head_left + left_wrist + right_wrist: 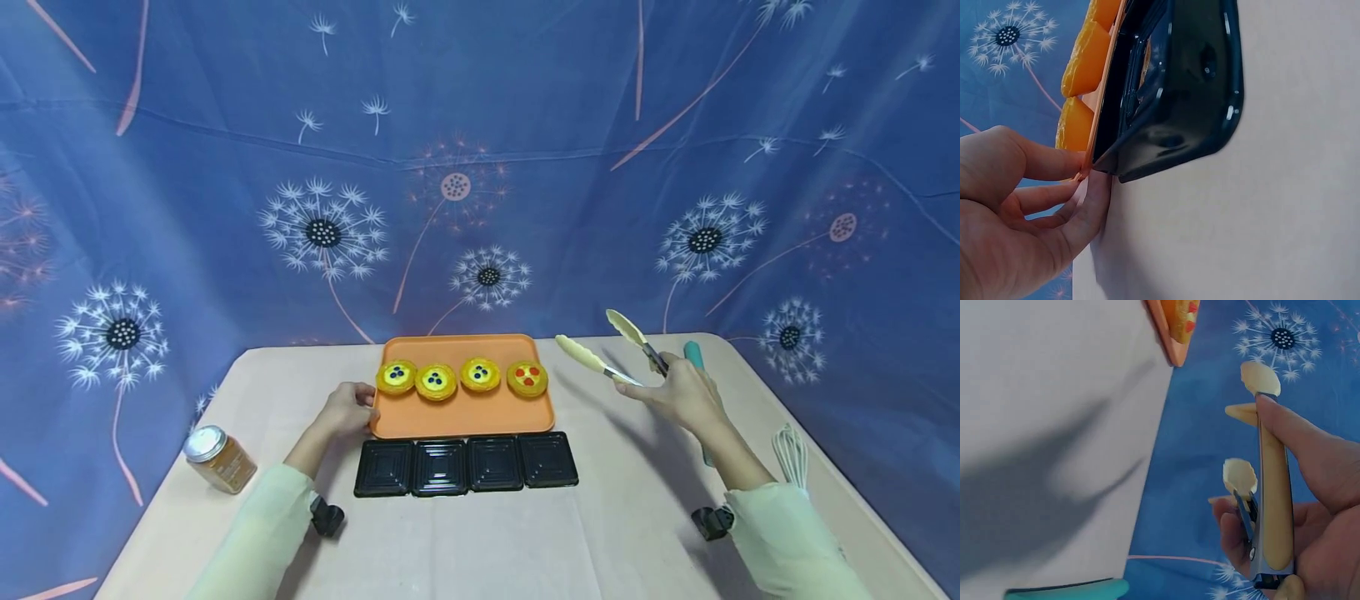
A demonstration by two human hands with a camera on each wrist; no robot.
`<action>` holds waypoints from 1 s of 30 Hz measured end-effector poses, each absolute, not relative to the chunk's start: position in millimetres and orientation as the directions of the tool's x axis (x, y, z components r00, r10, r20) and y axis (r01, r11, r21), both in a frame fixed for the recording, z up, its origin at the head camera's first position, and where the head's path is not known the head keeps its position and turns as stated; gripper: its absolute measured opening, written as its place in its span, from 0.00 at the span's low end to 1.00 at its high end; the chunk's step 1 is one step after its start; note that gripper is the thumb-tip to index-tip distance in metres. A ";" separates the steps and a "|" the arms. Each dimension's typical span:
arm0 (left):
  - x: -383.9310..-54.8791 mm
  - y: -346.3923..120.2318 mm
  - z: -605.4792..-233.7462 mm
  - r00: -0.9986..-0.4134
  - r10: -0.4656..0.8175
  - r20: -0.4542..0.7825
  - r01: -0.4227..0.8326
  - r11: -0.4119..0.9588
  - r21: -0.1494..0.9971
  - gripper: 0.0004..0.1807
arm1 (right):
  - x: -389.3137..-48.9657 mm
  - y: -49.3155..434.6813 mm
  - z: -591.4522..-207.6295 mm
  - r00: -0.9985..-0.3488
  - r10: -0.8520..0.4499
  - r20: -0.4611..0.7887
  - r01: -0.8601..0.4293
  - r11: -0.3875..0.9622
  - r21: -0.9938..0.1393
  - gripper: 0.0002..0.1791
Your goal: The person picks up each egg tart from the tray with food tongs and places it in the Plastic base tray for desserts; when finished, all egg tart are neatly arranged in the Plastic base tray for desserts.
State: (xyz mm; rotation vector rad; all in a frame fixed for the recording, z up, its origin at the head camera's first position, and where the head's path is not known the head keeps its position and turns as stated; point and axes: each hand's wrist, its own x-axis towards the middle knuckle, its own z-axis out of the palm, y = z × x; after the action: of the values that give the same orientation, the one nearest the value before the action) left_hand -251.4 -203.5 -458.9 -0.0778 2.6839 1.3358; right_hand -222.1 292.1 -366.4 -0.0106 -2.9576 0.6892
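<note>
My left hand [345,410] pinches the left edge of an orange tray [487,423], and the left wrist view shows thumb and fingers at its rim. Several round tarts stand in a row on this tray: three, such as the left one [396,377], carry blue berries, while the rightmost tart [527,379] has red pieces. Right in front lie several black square plastic containers [438,469] side by side. My right hand [684,398] holds a pair of tongs [1277,506] raised to the right of the tray. Their cream tips are spread apart with nothing between them.
A spice jar [225,462] with a silver lid stands at the left of the table. Behind my right hand lies a teal-handled tool [693,354], partly hidden. A whisk [791,450] lies by the right sleeve. Blue dandelion-print cloth [480,100] hangs behind the table.
</note>
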 end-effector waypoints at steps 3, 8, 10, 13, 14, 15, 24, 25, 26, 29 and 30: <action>-250.4 -204.8 -458.7 -0.988 0.009 -0.155 -0.119 0.598 0.792 0.22 | -227.4 289.8 -361.6 -0.994 -0.055 0.098 -0.092 0.894 -0.438 0.40; -250.7 -208.2 -458.7 -0.987 0.001 -0.163 -0.131 0.586 0.799 0.24 | -240.3 282.0 -358.7 -0.977 -0.202 0.072 -0.214 0.878 -0.427 0.44; -251.1 -209.1 -458.8 -0.986 -0.004 -0.170 -0.140 0.583 0.800 0.25 | -246.0 277.7 -358.8 -0.968 -0.248 0.048 -0.245 0.873 -0.422 0.46; -251.2 -208.8 -459.2 -0.985 -0.012 -0.172 -0.147 0.581 0.801 0.26 | -254.0 271.7 -361.1 -0.951 -0.305 0.040 -0.295 0.867 -0.402 0.49; -251.0 -208.0 -459.3 -0.985 -0.010 -0.170 -0.144 0.581 0.801 0.26 | -256.6 270.1 -362.6 -0.948 -0.318 0.035 -0.305 0.865 -0.399 0.50; -251.2 -207.2 -459.9 -0.986 -0.007 -0.165 -0.139 0.580 0.803 0.26 | -258.9 268.6 -364.3 -0.944 -0.330 0.030 -0.314 0.862 -0.398 0.51; -250.9 -200.5 -465.8 -0.990 -0.012 -0.139 -0.120 0.574 0.810 0.24 | -270.4 261.6 -383.3 -0.938 -0.347 -0.009 -0.318 0.868 -0.381 0.50; -251.2 -200.8 -466.2 -0.990 -0.014 -0.142 -0.124 0.575 0.809 0.24 | -270.6 261.1 -384.9 -0.939 -0.343 -0.011 -0.314 0.872 -0.376 0.50; -251.8 -201.3 -466.6 -0.990 -0.016 -0.142 -0.125 0.574 0.809 0.24 | -271.0 260.8 -386.7 -0.940 -0.340 -0.007 -0.314 0.876 -0.368 0.49; -252.5 -202.0 -465.8 -0.990 -0.016 -0.143 -0.126 0.572 0.810 0.24 | -271.6 260.3 -391.6 -0.945 -0.328 -0.012 -0.302 0.883 -0.359 0.48; -252.9 -202.2 -465.7 -0.989 -0.017 -0.145 -0.129 0.569 0.812 0.24 | -271.5 260.2 -393.2 -0.946 -0.325 -0.014 -0.299 0.884 -0.359 0.48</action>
State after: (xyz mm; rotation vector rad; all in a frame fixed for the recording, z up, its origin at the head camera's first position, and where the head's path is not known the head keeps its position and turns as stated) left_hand -252.9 -202.2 -465.7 -0.1248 2.6742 1.3995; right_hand -271.5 260.2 -393.2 0.5174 -3.1207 0.5762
